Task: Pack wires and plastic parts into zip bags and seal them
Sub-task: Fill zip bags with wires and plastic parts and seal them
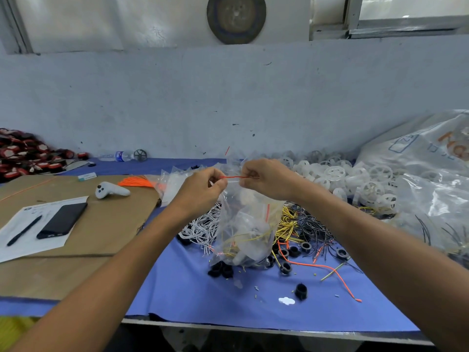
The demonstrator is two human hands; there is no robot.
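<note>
While both arms reach forward over the blue-covered worktop, the left hand and the right hand each pinch one end of the red zip strip along the top of a clear plastic zip bag. The bag hangs upright between them, its bottom down at the worktop. Inside it are thin yellow wires and pale plastic parts. Just behind the bag lie loose white wires. Black plastic rings are scattered nearby, and white plastic wheels are piled at the right.
</note>
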